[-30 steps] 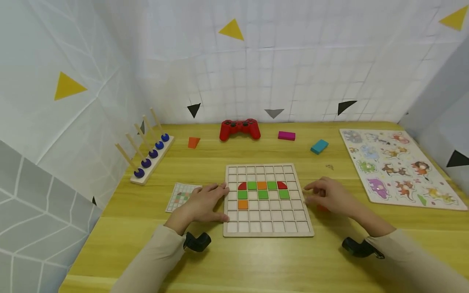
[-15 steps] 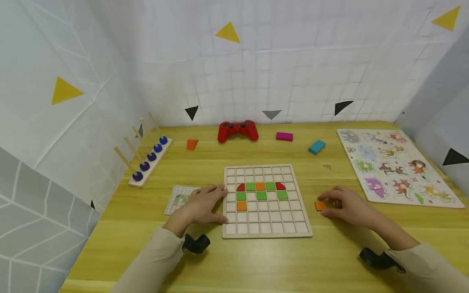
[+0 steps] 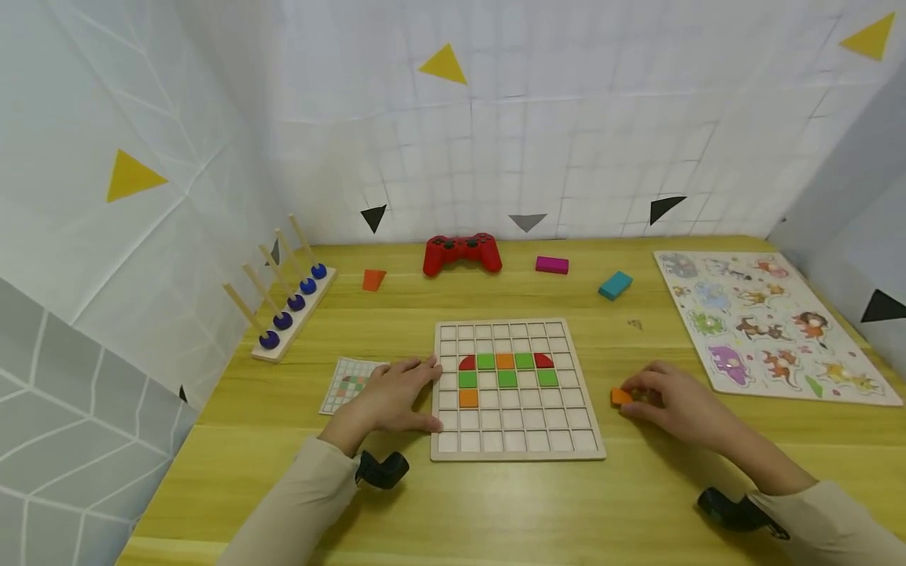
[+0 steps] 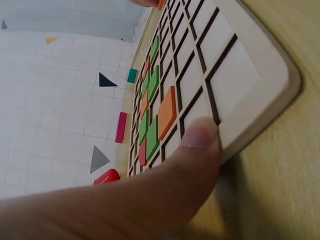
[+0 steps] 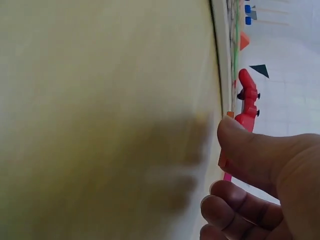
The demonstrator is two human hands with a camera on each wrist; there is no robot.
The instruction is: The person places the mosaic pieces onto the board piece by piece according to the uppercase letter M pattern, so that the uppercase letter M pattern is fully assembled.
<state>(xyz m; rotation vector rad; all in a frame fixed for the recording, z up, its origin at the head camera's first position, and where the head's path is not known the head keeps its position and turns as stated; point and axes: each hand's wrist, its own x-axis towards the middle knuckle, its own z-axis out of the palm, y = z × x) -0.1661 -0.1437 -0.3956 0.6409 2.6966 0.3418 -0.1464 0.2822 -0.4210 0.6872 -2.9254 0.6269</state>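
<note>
The wooden grid board (image 3: 521, 443) lies on the table with green, red and orange tiles set in some of its cells. My left hand (image 3: 389, 401) rests at the board's left edge, thumb (image 4: 197, 137) on the rim and fingers spread. Right of the board, my right hand (image 3: 672, 401) pinches an orange square tile (image 3: 620, 396) between thumb and fingers. In the right wrist view the thumb covers part of that tile (image 5: 223, 156). A pattern card (image 3: 350, 377) lies partly under the left hand, printed with coloured squares on a grid.
At the back stand a red game controller (image 3: 462, 254), a magenta block (image 3: 552, 265), a teal block (image 3: 615, 285) and an orange block (image 3: 373, 280). On the left is a peg rack (image 3: 290, 330) with blue-purple beads. An animal puzzle board (image 3: 771, 330) lies at the right.
My right hand has moved right, away from the board's edge, and now pinches the orange tile, which is tilted up. My left hand has stayed at the board's edge.
</note>
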